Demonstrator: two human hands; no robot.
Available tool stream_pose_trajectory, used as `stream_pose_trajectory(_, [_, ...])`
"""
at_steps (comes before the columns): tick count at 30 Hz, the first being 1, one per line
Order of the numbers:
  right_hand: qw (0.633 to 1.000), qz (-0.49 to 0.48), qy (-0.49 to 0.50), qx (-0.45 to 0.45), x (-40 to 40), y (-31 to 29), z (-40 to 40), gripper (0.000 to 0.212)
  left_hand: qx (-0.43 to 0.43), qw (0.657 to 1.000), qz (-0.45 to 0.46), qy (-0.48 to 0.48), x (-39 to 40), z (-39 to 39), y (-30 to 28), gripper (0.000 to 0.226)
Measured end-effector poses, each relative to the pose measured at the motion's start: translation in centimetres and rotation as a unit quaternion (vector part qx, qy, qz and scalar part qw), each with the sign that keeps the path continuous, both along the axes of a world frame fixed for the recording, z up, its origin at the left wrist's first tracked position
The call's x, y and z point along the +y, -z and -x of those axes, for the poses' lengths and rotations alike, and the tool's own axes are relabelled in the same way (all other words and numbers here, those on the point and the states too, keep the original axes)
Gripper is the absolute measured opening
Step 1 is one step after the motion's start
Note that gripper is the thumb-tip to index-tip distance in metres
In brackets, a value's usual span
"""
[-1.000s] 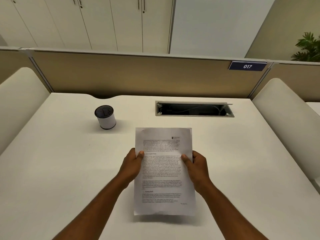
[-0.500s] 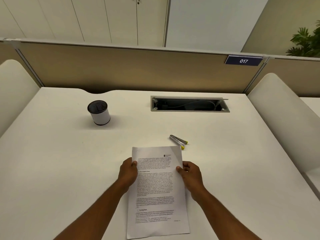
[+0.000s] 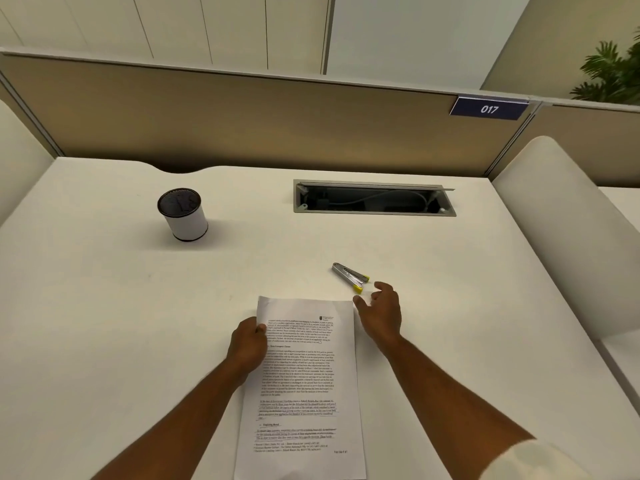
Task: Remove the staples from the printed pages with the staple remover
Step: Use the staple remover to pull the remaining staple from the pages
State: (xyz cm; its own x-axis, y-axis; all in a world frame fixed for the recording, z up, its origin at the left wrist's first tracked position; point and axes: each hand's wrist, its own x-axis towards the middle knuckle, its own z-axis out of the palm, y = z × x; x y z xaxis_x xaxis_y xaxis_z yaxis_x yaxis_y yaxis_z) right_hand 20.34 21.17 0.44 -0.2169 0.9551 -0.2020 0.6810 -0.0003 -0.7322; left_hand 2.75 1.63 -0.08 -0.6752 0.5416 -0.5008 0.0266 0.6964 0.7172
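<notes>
Item, left hand (image 3: 247, 344): the left edge of the printed pages (image 3: 304, 382) is being pinched, thumb laid on top of the sheet and fingers curled beneath, with the forearm coming in from the lower left. Item, right hand (image 3: 379, 311): it is being held just off the pages' upper right corner, fingers loosely spread and clasping nothing, thumb pointing toward the paper, forearm running in from the lower right; whether the fingertips are touching the surface cannot be told. Item, staple remover (image 3: 349, 277): a metal tool with yellow tips is lying flat on the desk (image 3: 104, 306), just beyond the right hand's fingertips, apart from them and from the pages. The pages are being kept lengthwise toward the viewer, their lower edge reaching the bottom of the view. Bare desk surface is being shown left and right of the paper. Item, white cup (image 3: 183, 216): standing upright, far left, well apart. Item, cable tray (image 3: 374, 200): recessed near the partition (image 3: 242, 126), lid open. Item, number plate (image 3: 489, 109): reading 017.
</notes>
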Motion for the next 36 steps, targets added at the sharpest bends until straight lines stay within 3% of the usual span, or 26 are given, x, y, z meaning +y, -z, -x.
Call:
stream_pose_trajectory(6, [0.999,-0.016,-0.025,-0.036,1.9,0.7,1.3,0.065,0.012,1.0,0.001,0.003,0.2,0.3,1.0,0.025])
stream_pose_trajectory(13, [0.998,-0.046,-0.037,-0.037,2.6,1.5,1.1,0.046,0.015,1.0,0.003,0.013,0.3,0.4,1.3,0.023])
stream_pose_trajectory(18, [0.992,-0.052,-0.036,0.11,2.4,0.8,1.2,0.046,0.025,0.999,-0.007,0.024,0.2,0.2,1.3,0.021])
stream_pose_trajectory(22, [0.974,0.003,-0.038,0.223,1.5,-1.0,1.5,0.04,0.038,0.998,-0.014,0.041,0.1,-0.1,0.9,0.022])
stream_pose_trajectory(26, [0.956,0.012,-0.066,0.284,0.0,-2.9,1.8,0.039,0.049,0.997,-0.026,0.057,0.1,-0.5,0.1,0.025])
stream_pose_trajectory(32, [0.953,0.021,-0.189,0.235,-1.5,-5.3,2.2,0.038,0.093,0.989,-0.052,0.105,0.2,-1.2,-1.4,0.026])
stream_pose_trajectory(36, [0.933,-0.023,-0.329,0.142,-2.0,-6.7,2.0,0.042,0.126,0.98,-0.08,0.131,-0.2,-1.8,-2.1,0.023])
